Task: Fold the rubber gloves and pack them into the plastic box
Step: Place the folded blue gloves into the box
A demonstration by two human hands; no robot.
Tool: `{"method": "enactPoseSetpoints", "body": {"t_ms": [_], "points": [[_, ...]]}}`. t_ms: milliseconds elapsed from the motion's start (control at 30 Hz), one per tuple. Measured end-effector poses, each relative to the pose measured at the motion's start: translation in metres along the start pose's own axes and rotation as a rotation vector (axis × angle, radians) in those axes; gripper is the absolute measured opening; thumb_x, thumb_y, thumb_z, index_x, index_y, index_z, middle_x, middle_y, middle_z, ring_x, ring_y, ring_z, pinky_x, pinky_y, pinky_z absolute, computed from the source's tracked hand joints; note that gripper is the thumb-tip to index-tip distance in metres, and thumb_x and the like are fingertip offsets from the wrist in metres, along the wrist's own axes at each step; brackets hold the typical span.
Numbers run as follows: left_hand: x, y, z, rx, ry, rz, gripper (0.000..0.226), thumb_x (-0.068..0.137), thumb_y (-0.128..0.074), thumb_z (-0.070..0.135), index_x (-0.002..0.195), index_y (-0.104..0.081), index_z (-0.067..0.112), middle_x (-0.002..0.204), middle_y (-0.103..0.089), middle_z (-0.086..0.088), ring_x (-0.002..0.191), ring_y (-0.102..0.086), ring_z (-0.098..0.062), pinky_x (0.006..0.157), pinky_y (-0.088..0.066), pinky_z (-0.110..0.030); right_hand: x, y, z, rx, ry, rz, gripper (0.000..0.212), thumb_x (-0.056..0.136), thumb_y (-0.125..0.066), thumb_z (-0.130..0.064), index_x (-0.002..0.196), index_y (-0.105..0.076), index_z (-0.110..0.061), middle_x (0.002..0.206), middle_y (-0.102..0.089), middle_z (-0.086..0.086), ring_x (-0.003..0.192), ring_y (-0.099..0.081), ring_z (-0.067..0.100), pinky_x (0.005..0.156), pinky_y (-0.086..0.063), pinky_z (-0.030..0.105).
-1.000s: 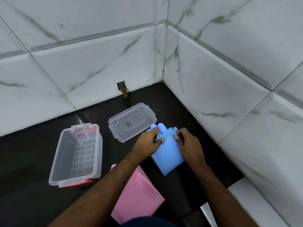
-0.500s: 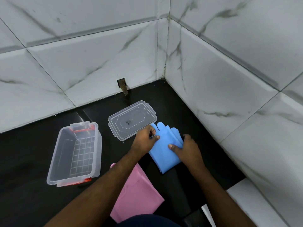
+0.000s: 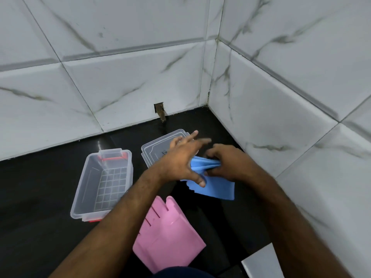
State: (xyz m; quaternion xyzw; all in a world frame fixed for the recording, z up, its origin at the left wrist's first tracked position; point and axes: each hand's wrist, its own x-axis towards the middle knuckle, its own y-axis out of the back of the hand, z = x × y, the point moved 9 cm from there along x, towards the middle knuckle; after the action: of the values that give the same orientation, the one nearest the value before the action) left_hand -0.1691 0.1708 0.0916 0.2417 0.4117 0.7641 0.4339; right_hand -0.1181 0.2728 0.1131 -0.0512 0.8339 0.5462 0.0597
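The blue rubber gloves (image 3: 213, 186) lie on the black floor, their finger end bunched up and folded back over the cuff. My right hand (image 3: 226, 163) grips that bunched end. My left hand (image 3: 183, 157) hovers over the left side of the gloves with fingers spread, the thumb touching the blue rubber. A pair of pink rubber gloves (image 3: 166, 231) lies flat nearer to me, between my forearms. The clear plastic box (image 3: 82, 189) with red clips stands open and empty at the left. Its clear lid (image 3: 155, 151) lies flat behind my left hand, partly hidden.
White marble-look tiled walls (image 3: 271, 109) meet in a corner just behind and to the right of the gloves. A small hole with a brown stub (image 3: 160, 112) sits at the wall base. A pale floor tile (image 3: 261, 263) shows at the bottom right.
The blue gloves' finger end has been lifted and folded back toward the cuff by my right hand. My left hand let go and spread its fingers. The view tilted, showing more of the pink gloves.
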Motion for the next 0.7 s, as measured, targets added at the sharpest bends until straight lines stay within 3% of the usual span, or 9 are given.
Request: {"method": "enactPoseSetpoints", "body": {"t_ms": [67,100,200,300,367,433,567,633,700], "points": [[-0.008,0.014,-0.001,0.006,0.064,-0.030,0.068,0.067,-0.088,0.059,0.125,-0.065,0.031,0.131,-0.069,0.005,0.140,-0.051,-0.021,0.115,-0.032,-0.028,0.005,0.018,-0.026,-0.051,0.046,-0.013,0.026,0.070,-0.083,-0.042,0.069,-0.057,-0.041,0.081,-0.050,-0.012,0.077,-0.056,0.010,0.067,-0.046,0.034],[-0.015,0.021,-0.003,-0.086,0.114,-0.007,0.042,0.072,-0.086,0.053,0.103,-0.070,0.030,0.102,-0.076,0.006,0.111,-0.070,-0.023,0.092,-0.048,-0.023,0.007,0.026,-0.038,-0.051,0.075,-0.003,0.023,0.070,-0.084,-0.042,0.073,-0.061,-0.042,0.081,-0.050,-0.013,0.077,-0.056,0.009,0.068,-0.047,0.034],[-0.048,0.040,-0.014,-0.374,0.210,0.150,0.028,0.080,-0.079,0.045,0.076,-0.066,0.020,0.065,-0.065,-0.003,0.059,-0.060,-0.015,0.059,-0.046,-0.043,0.011,0.054,-0.071,0.120,0.186,0.110,0.033,0.072,-0.087,-0.038,0.101,-0.072,-0.035,0.090,-0.061,-0.015,0.085,-0.061,0.005,0.076,-0.050,0.025],[-0.090,0.058,-0.025,-0.656,0.230,0.323,0.015,0.085,-0.081,0.033,0.081,-0.075,0.019,0.075,-0.076,-0.007,0.069,-0.074,-0.028,0.059,-0.055,-0.044,0.010,0.073,-0.087,0.491,0.255,0.314,0.034,0.084,-0.081,-0.033,0.115,-0.071,-0.028,0.097,-0.069,-0.014,0.083,-0.065,0.000,0.078,-0.050,0.014],[-0.121,0.068,-0.036,-0.856,0.255,0.432,0.012,0.088,-0.081,0.029,0.092,-0.078,0.018,0.089,-0.081,-0.008,0.081,-0.079,-0.028,0.061,-0.058,-0.037,0.014,0.061,-0.088,0.786,0.188,0.354,0.026,0.093,-0.072,-0.038,0.115,-0.070,-0.024,0.098,-0.073,-0.003,0.084,-0.067,0.004,0.081,-0.057,0.027],[-0.145,0.070,-0.050,-1.043,0.291,0.514,0.017,0.089,-0.081,0.027,0.100,-0.078,0.015,0.101,-0.082,-0.010,0.090,-0.079,-0.025,0.066,-0.058,-0.029,0.020,0.029,-0.087,0.968,0.070,0.255,0.038,0.098,-0.057,-0.051,0.118,-0.068,-0.020,0.111,-0.074,0.010,0.097,-0.068,0.014,0.091,-0.056,0.047],[-0.188,0.067,-0.080,-1.251,0.399,0.702,0.027,0.092,-0.077,0.021,0.112,-0.074,0.003,0.111,-0.079,-0.018,0.097,-0.077,-0.031,0.070,-0.060,-0.033,0.018,-0.060,-0.126,1.384,-0.001,-0.111,0.065,0.100,-0.032,-0.066,0.137,-0.061,-0.022,0.135,-0.067,0.008,0.126,-0.062,0.031,0.106,-0.048,0.056],[-0.207,0.061,-0.093,-1.316,0.445,0.781,0.022,0.093,-0.075,0.019,0.112,-0.075,0.006,0.111,-0.079,-0.018,0.100,-0.076,-0.034,0.073,-0.063,-0.037,0.013,-0.089,-0.157,1.562,0.044,-0.200,0.060,0.103,-0.040,-0.059,0.145,-0.053,-0.018,0.143,-0.060,0.012,0.132,-0.058,0.034,0.109,-0.044,0.058],[-0.224,0.053,-0.102,-1.354,0.454,0.816,0.015,0.095,-0.074,0.016,0.109,-0.076,0.013,0.111,-0.079,-0.017,0.102,-0.076,-0.035,0.078,-0.064,-0.042,0.017,-0.104,-0.166,1.472,0.011,-0.053,0.045,0.102,-0.056,-0.044,0.142,-0.051,-0.024,0.137,-0.064,0.010,0.121,-0.066,0.030,0.100,-0.053,0.055]]}}
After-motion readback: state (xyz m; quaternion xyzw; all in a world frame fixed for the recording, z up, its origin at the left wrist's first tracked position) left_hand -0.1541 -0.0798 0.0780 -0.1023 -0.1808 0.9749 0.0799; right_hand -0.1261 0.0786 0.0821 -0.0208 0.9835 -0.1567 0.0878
